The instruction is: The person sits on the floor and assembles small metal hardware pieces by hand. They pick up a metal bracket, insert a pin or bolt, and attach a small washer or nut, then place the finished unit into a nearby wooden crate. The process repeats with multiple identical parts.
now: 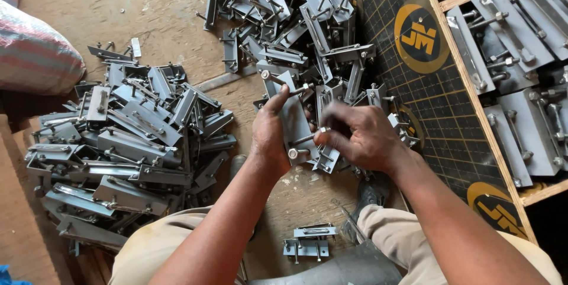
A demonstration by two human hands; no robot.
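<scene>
Head view looks down on a flat grey steel bracket plate with threaded bolts (294, 120), held upright between both hands above the sandy brown floor (160, 19). Left hand (270, 134) grasps the plate's left edge, its forefinger lying along a bolt near the top. Right hand (358, 137), blurred, pinches a bolt shank at the plate's right side, fingers curled around it. Just behind, a tangled heap of similar grey angular brackets (296, 19) spreads over a black gridded sheet with yellow round emblems (414, 54). Another heap of grey brackets (127, 143) lies to the left. A wooden-framed tray (467, 78) at right holds brackets laid flat. One small bracket (309, 241) rests between the knees.
</scene>
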